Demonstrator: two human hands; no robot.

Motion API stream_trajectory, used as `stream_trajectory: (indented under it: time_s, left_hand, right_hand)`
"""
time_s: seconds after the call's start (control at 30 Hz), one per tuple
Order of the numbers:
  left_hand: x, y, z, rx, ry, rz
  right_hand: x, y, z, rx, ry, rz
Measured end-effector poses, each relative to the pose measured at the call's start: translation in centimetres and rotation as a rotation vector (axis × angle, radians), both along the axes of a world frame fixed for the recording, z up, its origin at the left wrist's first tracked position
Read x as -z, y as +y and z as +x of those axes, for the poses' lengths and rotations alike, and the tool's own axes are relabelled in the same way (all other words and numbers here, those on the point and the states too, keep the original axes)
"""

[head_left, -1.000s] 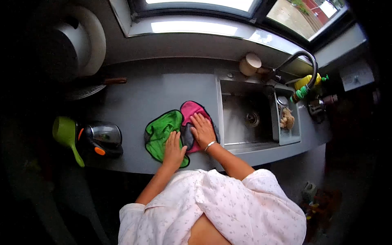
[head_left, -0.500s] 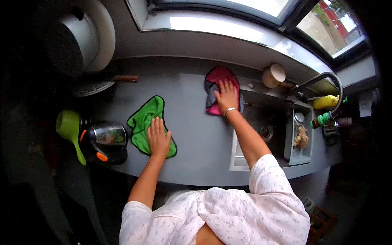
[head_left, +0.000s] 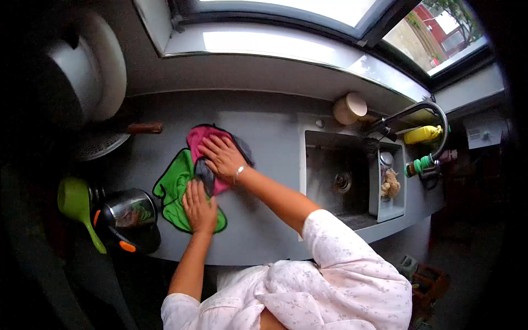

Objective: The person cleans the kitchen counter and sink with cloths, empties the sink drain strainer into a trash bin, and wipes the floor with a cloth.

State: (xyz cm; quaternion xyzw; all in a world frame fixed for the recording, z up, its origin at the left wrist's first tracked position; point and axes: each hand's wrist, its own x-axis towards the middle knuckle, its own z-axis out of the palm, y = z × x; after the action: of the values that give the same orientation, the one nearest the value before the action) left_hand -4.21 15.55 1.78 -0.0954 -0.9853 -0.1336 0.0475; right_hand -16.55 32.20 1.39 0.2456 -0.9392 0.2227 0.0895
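Note:
Two cloths lie on the grey counter (head_left: 269, 159), their edges meeting. My left hand (head_left: 199, 208) rests flat, fingers spread, on the lower part of the green cloth (head_left: 175, 190), which has a black border. Up and to the right, my right hand (head_left: 223, 159), with a bracelet at the wrist, presses flat with spread fingers on the pink and grey cloth (head_left: 199, 135). Neither hand grips its cloth.
A kettle (head_left: 129, 209) and a green ladle (head_left: 74, 198) stand at the left, below a strainer (head_left: 102, 146) and a large pot (head_left: 82, 71). To the right are a sink (head_left: 335, 165), a faucet (head_left: 440, 110), a beige cup (head_left: 350, 108) and a yellow bottle (head_left: 422, 134).
From beside the sink, my right hand and the pink cloth have come left to meet the green cloth. My left hand stays flat on the green cloth. The view has shifted too.

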Motion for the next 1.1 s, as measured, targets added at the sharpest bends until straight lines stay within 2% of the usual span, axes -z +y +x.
stream_trajectory:
  time_s: [0.17,0.27,0.33,0.4,0.43,0.57,0.6,0.63,0.7,0.87,0.97,1.1]
  left_hand:
    - [0.2,-0.2,-0.2,0.024,0.015,-0.02]
    - [-0.1,-0.2,-0.2,0.04,0.015,-0.001]
    - [0.0,-0.2,-0.1,0.029,0.01,-0.003]
    - [-0.3,0.0,-0.1,0.028,0.009,0.018]
    - [-0.5,0.0,-0.1,0.025,0.009,0.035]
    - [0.3,-0.3,-0.1,0.031,-0.002,0.025]
    - [0.4,-0.3,-0.2,0.023,0.002,0.029]
    - [0.4,-0.2,-0.1,0.023,0.0,0.027]
    - [0.3,-0.2,-0.1,0.012,-0.007,0.026]
    - [0.0,-0.1,-0.5,0.006,-0.047,0.004]
    - [-0.2,-0.3,-2.4,0.179,-0.028,0.033]
    - [0.8,-0.1,-8.4,0.198,0.018,-0.04]
  right_hand:
    - [3.2,2.3,-7.8,0.16,0.047,-0.003]
    - [1.2,7.9,-9.1,0.323,-0.091,0.097]
    - [0.0,12.9,-8.2,0.429,-0.163,-0.002]
    - [2.1,17.4,-6.6,0.641,0.049,0.198]
    - [2.8,19.3,-5.2,0.678,0.059,0.214]
    - [1.4,19.4,1.9,0.806,0.001,0.216]
    - [2.0,18.7,3.8,0.793,0.02,0.155]
    - [1.2,17.7,5.7,0.797,-0.075,0.192]
    - [0.4,15.2,10.2,0.752,-0.052,0.276]
    - [-0.6,9.0,17.8,0.394,-0.171,0.234]
    - [-1.4,8.3,14.5,0.269,-0.139,0.273]
    - [-0.3,8.7,5.9,0.238,-0.056,0.267]
